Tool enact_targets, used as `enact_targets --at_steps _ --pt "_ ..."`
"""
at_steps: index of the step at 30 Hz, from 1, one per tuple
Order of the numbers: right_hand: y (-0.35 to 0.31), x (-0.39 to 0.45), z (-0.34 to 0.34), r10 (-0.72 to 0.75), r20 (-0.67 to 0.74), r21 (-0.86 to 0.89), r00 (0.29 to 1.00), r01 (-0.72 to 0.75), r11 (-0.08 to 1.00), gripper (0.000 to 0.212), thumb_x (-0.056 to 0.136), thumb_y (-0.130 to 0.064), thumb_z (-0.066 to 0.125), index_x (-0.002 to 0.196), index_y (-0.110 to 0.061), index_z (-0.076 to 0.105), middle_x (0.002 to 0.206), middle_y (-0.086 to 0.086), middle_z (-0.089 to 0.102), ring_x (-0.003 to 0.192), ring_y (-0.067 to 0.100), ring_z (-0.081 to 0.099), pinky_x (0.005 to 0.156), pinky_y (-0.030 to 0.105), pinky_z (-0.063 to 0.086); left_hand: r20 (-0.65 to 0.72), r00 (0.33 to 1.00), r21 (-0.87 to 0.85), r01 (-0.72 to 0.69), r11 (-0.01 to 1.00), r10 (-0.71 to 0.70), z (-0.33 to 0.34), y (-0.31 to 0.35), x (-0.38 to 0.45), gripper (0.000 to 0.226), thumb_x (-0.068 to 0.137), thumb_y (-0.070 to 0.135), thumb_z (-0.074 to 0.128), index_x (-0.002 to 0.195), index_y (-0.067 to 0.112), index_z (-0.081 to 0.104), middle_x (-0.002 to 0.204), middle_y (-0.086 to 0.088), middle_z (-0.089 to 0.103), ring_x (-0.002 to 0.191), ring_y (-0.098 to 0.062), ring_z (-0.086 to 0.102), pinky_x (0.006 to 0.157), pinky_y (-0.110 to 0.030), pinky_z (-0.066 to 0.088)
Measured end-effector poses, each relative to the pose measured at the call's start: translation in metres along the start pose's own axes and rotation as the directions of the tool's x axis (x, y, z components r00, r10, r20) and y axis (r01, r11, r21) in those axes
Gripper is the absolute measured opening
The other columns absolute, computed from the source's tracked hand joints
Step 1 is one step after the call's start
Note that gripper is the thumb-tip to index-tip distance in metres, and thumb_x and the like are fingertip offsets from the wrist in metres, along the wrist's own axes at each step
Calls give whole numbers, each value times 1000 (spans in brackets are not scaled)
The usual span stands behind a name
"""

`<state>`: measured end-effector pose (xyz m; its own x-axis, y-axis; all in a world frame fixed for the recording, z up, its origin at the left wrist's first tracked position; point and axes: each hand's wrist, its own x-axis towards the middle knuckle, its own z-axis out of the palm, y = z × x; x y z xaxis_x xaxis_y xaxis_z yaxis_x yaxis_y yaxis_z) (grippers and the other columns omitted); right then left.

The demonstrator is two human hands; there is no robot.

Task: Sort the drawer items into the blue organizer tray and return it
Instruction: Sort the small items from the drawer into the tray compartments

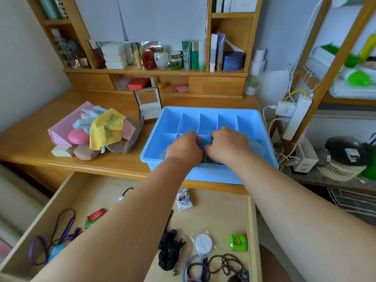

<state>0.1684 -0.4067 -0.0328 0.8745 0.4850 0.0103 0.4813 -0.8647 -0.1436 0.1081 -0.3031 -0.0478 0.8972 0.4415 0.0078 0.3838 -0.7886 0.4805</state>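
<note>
A wooden desk (61,159) stands in the corner of a room with pale walls, and wooden shelves (154,71) at the back of it hold bottles, jars and small boxes. On the left of the desk lies a heap of small things — a pink box (61,129), a yellow cloth (105,127) and some round pink cases. A little mirror stand (148,104) stands behind them. At the right, a white power strip (295,117) hangs with cords by another shelf. The blue organizer tray (254,117) sits on the desk near its front edge, just above the open drawer (227,216). It is light blue plastic, with thin walls that cut it into a row of small boxes at the back and bigger boxes at the front. Both hands are inside the front part, close together. The left hand (185,147) and the right hand (227,145) have curled fingers that seem to pinch something dark and small between them — what it is cannot be told. In the drawer lie a black scrunchie (168,249), a green case (237,242), purple cords (61,231), dark beads (230,263) and a small card packet (184,200).
</note>
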Motion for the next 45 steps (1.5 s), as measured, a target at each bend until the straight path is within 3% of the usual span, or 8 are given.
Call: enact_targets --at_steps 7,10,14,18,22,27,35,45 --pt "-8 -6 3 -11 37 -9 999 12 1000 22 81 -20 57 101 -24 66 104 2 66 100 25 61 71 26 39 97 995 -42 -16 999 20 -8 -4 -11 27 87 22 53 112 27 58 88 -3 62 70 -21 56 60 -26 42" --pt "-4 -16 -1 -76 -96 57 992 81 995 20 82 -22 59 101 -24 66 103 0 65 101 26 60 73 29 38 -152 961 -86 -245 966 231 -14 -11 -38 30 90 17 55 120 17 57 100 -4 57 91 -23 57 75 -29 45" --pt "9 -79 10 -333 -631 181 701 551 815 7 80 -19 60 77 -20 66 66 -14 44 64 17 55 56 22 30 -498 771 -78 -494 866 396 -5 -44 -111 16 88 12 54 102 12 62 87 8 50 76 -13 53 69 -21 41" --pt "22 -157 89 -383 -68 270 921 387 882 12 85 -32 62 78 -24 67 67 -14 60 61 7 54 53 18 37 -204 967 -174 -191 966 154 46 -109 -197 16 84 6 61 92 20 65 86 18 56 69 1 51 65 -17 42" --pt "20 -185 161 -152 393 111 907 117 987 30 82 -49 56 84 -22 68 87 -4 68 82 20 64 65 27 46 45 985 -236 173 956 -167 74 -148 -237 27 85 10 59 89 37 59 75 11 58 65 -2 52 62 -13 40" --pt "3 -192 191 -85 371 5 925 89 996 16 86 -31 54 94 -24 66 105 -2 65 96 24 63 69 27 43 23 967 -258 253 933 -255 72 -152 -235 22 88 13 55 99 30 62 79 12 57 69 -3 52 58 -9 38" --pt "23 -176 149 6 487 630 873 -356 690 10 86 -23 64 76 -23 64 64 -10 67 44 3 53 45 15 39 9 971 -266 234 935 -241 73 -152 -237 21 91 14 51 102 29 61 99 17 61 83 -2 56 72 -11 40" --pt "4 -225 186 -89 561 317 823 -113 942 23 77 -18 63 63 -30 49 71 -11 57 67 9 57 53 20 39 21 975 -230 221 948 -222 74 -154 -238 21 91 17 50 104 31 60 96 18 58 79 -2 55 66 -7 40"
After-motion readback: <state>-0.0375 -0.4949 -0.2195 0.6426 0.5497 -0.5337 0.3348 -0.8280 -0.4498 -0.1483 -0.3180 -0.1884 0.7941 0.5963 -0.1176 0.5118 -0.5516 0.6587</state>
